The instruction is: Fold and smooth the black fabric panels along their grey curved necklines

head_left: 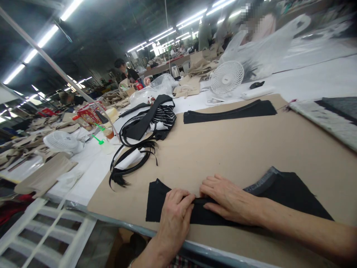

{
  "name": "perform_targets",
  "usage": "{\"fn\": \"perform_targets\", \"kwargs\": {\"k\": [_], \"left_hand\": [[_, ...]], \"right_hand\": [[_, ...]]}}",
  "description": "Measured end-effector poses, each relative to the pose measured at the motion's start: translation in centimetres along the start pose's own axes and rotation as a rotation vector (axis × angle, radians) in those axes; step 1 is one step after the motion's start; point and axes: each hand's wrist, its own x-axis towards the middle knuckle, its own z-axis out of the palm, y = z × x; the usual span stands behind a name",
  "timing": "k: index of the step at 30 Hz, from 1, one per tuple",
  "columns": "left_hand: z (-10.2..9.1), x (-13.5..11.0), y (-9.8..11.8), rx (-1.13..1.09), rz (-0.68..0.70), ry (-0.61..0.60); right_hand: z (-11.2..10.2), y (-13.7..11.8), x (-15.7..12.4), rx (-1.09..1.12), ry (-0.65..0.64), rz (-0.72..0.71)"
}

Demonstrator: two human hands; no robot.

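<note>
Left hand (175, 214) pinching black panel (200, 215) | right hand (230, 199) on it, grip unclear | beyond: dark strip (231, 116), coiled cords (142, 161)

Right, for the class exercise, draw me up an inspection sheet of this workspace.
Surface: tan sheet over a white tabletop.
Work pieces: near black fabric piece, greyish band along part of its curved edge; far black fabric piece lying behind it.
Clutter: black coiled strips, striped fabric, green-tipped bottles, white fans.
Hands: left hand and right hand on the near piece, fingertips close together; grip unclear.
Cables: nothing seen that is clearly one.
Surroundings: strip lights overhead; co-worker in the background; white slatted rack beside the table.
</note>
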Motion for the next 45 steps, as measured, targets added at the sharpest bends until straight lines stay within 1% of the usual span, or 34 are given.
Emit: {"fn": "perform_targets", "kwargs": {"k": [2,5,7,10,13,18,21,23,25,27,29,30,31,33,36,39,42,45], "left_hand": [[-0.2,0.3,0.2,-0.037,-0.058,-0.016],[-0.4,1.6,0.8,-0.089,-0.136,-0.116],[-0.5,2.6,1.2,-0.101,-0.146,-0.187],[-0.4,3.7,1.7,-0.065,-0.157,-0.261],[-0.3,4.4,2.0,-0.051,-0.181,-0.332],[-0.4,5.6,2.4,-0.074,-0.177,-0.387],[-0.4,5.7,2.8,-0.081,-0.166,-0.393],[-0.1,4.9,3.1,-0.06,-0.142,-0.364],[0.6,3.2,3.1,0.009,-0.073,-0.286],[1.6,1.0,2.8,0.124,0.072,-0.144],[2.3,-1.1,2.2,0.233,0.25,-0.005],[2.5,-1.9,1.9,0.269,0.311,0.027],[2.5,-2.5,1.5,0.293,0.348,0.033],[2.2,-3.0,1.0,0.298,0.362,-0.016],[1.5,-2.6,0.7,0.247,0.35,-0.053],[1.5,-2.0,1.1,0.219,0.305,-0.018],[2.3,-1.9,1.8,0.238,0.248,0.011],[3.1,-2.5,2.3,0.296,0.284,0.071]], "right_hand": [[0.1,0.1,0.0,0.019,0.008,0.005],[-0.2,-0.1,0.1,0.042,-0.006,0.042],[-0.9,-0.2,0.2,0.056,-0.046,0.084],[-2.0,-0.1,0.2,0.071,-0.107,0.144],[-2.4,0.2,-0.1,0.08,-0.117,0.179],[-2.0,0.6,-0.5,0.117,-0.086,0.157],[-1.6,0.7,-1.0,0.114,-0.052,0.117],[-1.3,0.7,-1.5,0.098,-0.031,0.065],[-0.9,0.8,-2.2,0.045,-0.007,-0.02],[-0.4,0.9,-2.8,-0.061,0.021,-0.126],[0.1,1.1,-3.3,-0.176,0.045,-0.215],[0.2,1.1,-3.5,-0.22,0.05,-0.244],[0.3,1.2,-3.7,-0.254,0.053,-0.266],[0.4,1.2,-3.8,-0.302,0.049,-0.287],[0.1,1.2,-3.6,-0.334,0.037,-0.3],[-0.2,1.0,-3.3,-0.332,0.042,-0.306],[-0.3,0.7,-3.2,-0.331,0.051,-0.324],[-0.2,0.5,-3.4,-0.361,0.058,-0.34]]}}
